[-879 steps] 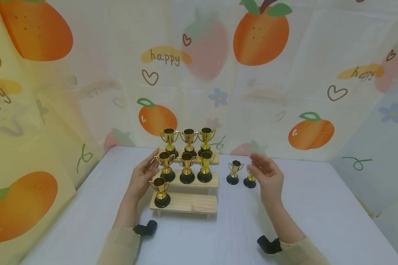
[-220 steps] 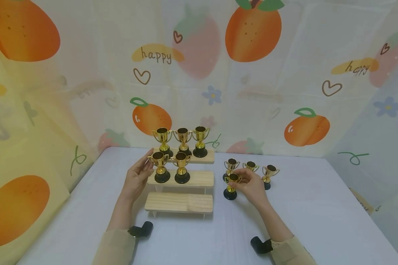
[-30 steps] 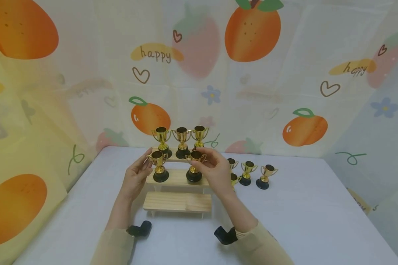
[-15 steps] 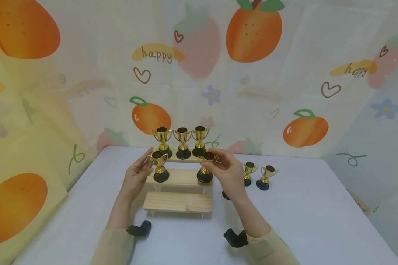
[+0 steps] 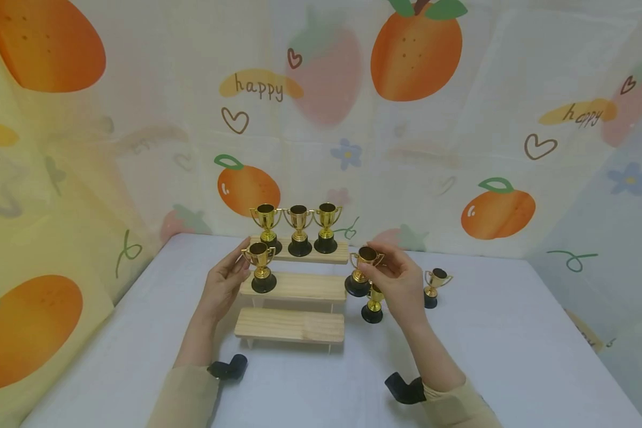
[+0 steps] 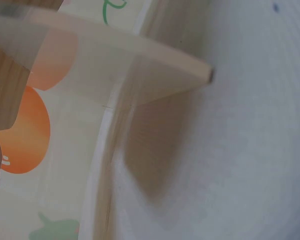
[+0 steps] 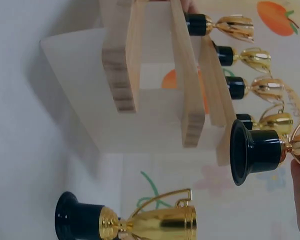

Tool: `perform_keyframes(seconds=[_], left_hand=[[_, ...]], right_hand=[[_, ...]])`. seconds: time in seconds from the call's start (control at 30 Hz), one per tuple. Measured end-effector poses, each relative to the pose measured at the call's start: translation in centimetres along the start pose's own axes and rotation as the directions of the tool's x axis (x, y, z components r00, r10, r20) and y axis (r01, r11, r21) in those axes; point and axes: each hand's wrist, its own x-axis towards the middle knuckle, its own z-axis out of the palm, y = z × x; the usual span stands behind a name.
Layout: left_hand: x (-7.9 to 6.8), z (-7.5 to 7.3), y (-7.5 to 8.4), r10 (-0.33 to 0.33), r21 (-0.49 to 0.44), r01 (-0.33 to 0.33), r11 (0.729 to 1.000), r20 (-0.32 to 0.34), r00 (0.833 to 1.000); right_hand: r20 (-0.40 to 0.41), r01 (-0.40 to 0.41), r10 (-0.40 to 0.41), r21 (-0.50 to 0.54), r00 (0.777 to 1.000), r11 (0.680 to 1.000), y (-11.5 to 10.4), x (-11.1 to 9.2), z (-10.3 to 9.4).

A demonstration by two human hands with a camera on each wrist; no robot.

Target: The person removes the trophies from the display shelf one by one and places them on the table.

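In the head view my right hand [image 5: 401, 285] pinches a small gold trophy cup [image 5: 359, 282] on a black base, upright, just past the right end of the wooden display stand [image 5: 294, 326]. Its base [image 7: 245, 150] shows raised off the tabletop in the right wrist view. Along the left side of the stand, my left hand [image 5: 223, 282] holds it, fingers by the top shelf and thumb by the middle one. A single trophy [image 5: 263, 273] stands at the left of the middle shelf. Three more trophies [image 5: 299, 230] line the top shelf, while the lowest shelf is bare.
On the white tablecloth [image 5: 299, 392], one trophy [image 5: 373, 310] stands in front of my right hand and another [image 5: 436, 286] to its right. My right hand hides the spot between them. A fruit-print curtain [image 5: 406, 137] hangs behind the table.
My right hand has carried the second trophy from the middle shelf rightward off the stand. Earlier, the middle shelf bore three trophies and the lowest one. My left hand has stayed put.
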Motion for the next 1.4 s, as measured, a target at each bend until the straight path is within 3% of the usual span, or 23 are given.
perform_keyframes(seconds=[0.33,0.73,1.23,1.4], left_hand=[[0.0,0.0,0.0,-0.014,0.009,0.014,1.000,-0.016,1.000],[0.0,0.1,-0.1,-0.017,0.011,0.017,1.000,-0.031,0.999],[0.1,0.1,0.1,-0.025,0.012,0.025,1.000,-0.021,0.999],[0.1,0.1,0.1,-0.024,0.011,0.024,1.000,-0.021,0.999]], right_hand=[[-0.041,-0.031,0.031,0.000,0.999,1.000,0.2,0.1,-2.1],[-0.126,-0.048,0.035,-0.096,0.991,0.994,0.8,-0.3,-4.2],[-0.212,-0.042,0.027,-0.067,0.977,0.997,1.7,0.1,-6.7],[-0.227,-0.087,0.061,-0.110,0.972,0.990,2.3,0.1,-7.2]])
